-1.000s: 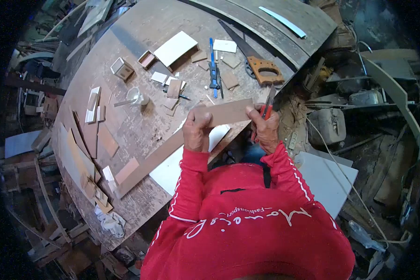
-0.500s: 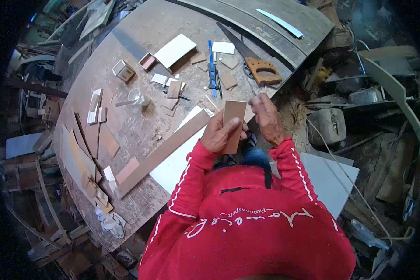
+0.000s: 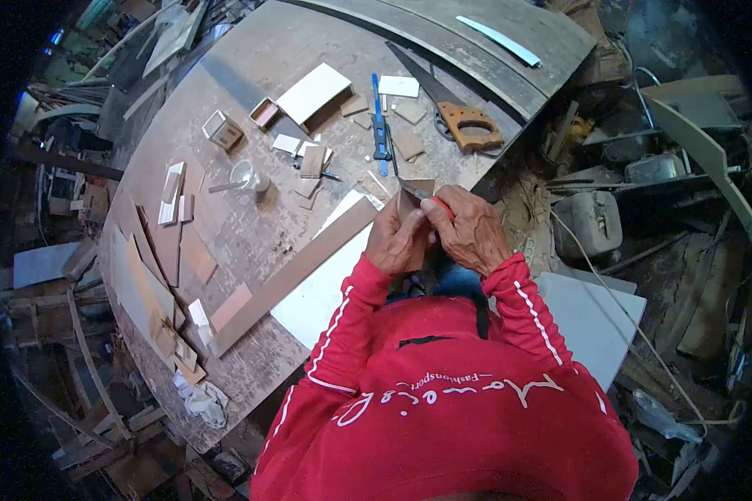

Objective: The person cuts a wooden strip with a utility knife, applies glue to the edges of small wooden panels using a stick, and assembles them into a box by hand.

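Observation:
My left hand [image 3: 395, 239] is closed around a small brown wooden board [image 3: 409, 210], tilted in front of my chest at the table's near edge. My right hand [image 3: 470, 230] grips a small tool with an orange-red handle [image 3: 443, 209]; its dark tip touches the board's upper part. Just left of my hands, a long brown strip [image 3: 297, 271] lies across a white sheet [image 3: 309, 306]. Beyond them are a blue-handled tool [image 3: 380, 125] and small wood pieces [image 3: 312, 162].
A handsaw [image 3: 468, 129] lies near the table's right edge. A white-topped box [image 3: 316, 90], a small wooden box [image 3: 223, 129] and a plastic cup [image 3: 249, 175] stand farther back. Wood strips [image 3: 160, 292] and a white cloth [image 3: 200, 401] lie left; a jerrycan [image 3: 587, 224] sits right.
My right hand has moved left to the board, bringing the orange-red-handled tool against it. The board has turned and tilted in my left hand.

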`<state>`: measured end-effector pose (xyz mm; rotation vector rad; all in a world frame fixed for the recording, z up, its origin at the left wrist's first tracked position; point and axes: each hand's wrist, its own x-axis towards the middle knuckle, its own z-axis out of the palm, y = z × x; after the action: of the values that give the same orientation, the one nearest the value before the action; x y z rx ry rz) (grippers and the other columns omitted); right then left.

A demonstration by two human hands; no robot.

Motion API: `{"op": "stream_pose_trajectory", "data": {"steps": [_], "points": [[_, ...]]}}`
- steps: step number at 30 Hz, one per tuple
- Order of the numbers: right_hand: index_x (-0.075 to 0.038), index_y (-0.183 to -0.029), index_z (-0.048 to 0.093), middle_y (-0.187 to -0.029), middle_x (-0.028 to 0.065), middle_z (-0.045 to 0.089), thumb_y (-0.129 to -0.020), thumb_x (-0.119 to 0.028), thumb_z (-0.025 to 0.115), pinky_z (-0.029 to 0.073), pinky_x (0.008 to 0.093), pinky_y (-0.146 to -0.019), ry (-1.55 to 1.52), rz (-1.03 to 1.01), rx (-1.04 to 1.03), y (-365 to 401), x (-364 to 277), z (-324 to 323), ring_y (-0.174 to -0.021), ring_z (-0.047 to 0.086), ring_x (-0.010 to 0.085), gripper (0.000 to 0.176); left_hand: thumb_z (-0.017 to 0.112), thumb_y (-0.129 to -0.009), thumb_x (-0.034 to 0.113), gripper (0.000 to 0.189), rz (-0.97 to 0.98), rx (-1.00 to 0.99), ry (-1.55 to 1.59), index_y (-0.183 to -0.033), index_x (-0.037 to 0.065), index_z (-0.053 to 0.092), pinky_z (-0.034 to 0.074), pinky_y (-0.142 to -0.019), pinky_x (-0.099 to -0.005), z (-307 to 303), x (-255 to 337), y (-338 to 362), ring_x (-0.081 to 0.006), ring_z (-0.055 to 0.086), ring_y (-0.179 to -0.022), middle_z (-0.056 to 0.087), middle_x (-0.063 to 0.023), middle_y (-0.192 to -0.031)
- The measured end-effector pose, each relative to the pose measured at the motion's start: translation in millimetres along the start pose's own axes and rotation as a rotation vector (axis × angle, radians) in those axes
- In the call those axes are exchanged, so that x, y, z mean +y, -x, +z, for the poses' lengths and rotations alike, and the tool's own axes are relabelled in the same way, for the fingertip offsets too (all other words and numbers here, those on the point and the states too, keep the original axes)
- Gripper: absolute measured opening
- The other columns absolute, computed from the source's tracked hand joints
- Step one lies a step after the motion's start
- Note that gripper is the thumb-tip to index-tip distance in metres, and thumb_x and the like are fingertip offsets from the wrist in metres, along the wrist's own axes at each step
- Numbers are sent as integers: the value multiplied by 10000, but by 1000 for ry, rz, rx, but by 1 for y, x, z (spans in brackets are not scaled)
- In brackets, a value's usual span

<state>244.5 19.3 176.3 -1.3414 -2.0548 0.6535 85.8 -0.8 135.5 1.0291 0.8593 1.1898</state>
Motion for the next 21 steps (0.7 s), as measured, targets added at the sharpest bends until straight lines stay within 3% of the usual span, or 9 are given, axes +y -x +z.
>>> {"op": "stream_pose_trajectory", "data": {"steps": [4,6,9,10,16,19,21], "points": [[-46,-863,585,-824,162,607,-958,-354,540,495,447,-675,-46,-12,-13,-1,2,1,-762,627,374,326,480,-997,144,271,-59,115,23,-1225,1,507,481,-605,-253,4,-3,2,-114,566,-690,614,-56,-896],[-41,-860,586,-818,168,607,-959,-349,536,491,449,-677,-67,-24,24,-1,2,0,-768,625,381,327,485,-999,146,267,-46,120,-120,-1222,1,513,478,-603,-248,3,2,5,-106,563,-682,612,-49,-867],[-31,-859,587,-791,181,602,-963,-342,524,486,452,-684,75,184,65,-4,27,-1,-777,619,398,333,513,-999,158,233,5,149,-192,-1175,7,525,498,-625,-257,6,8,11,-120,591,-702,626,-61,-865],[-36,-854,595,-730,186,577,-967,-348,530,447,444,-640,61,328,52,-6,34,-6,-693,591,387,337,526,-998,164,218,29,166,-192,-1152,10,529,509,-636,-263,6,10,11,-128,606,-714,633,-68,-871],[-27,-877,596,-762,184,593,-974,-314,518,481,442,-681,-198,186,0,-4,2,-15,-747,609,393,312,534,-997,180,226,-7,146,-173,-1150,14,525,509,-640,-256,2,11,3,-116,606,-735,628,-61,-892],[-23,-876,598,-785,174,600,-971,-305,528,483,440,-675,-183,-1,-21,-6,-7,-10,-747,614,381,306,498,-1001,145,224,33,191,-170,-1165,-3,535,479,-599,-254,9,16,2,-104,558,-677,606,-41,-829],[-22,-877,598,-808,169,607,-967,-311,533,484,443,-672,-145,-6,-38,-8,-9,-9,-750,617,377,309,495,-999,136,207,40,182,-187,-1149,0,536,475,-598,-253,6,15,1,-104,554,-676,603,-38,-827]]}}
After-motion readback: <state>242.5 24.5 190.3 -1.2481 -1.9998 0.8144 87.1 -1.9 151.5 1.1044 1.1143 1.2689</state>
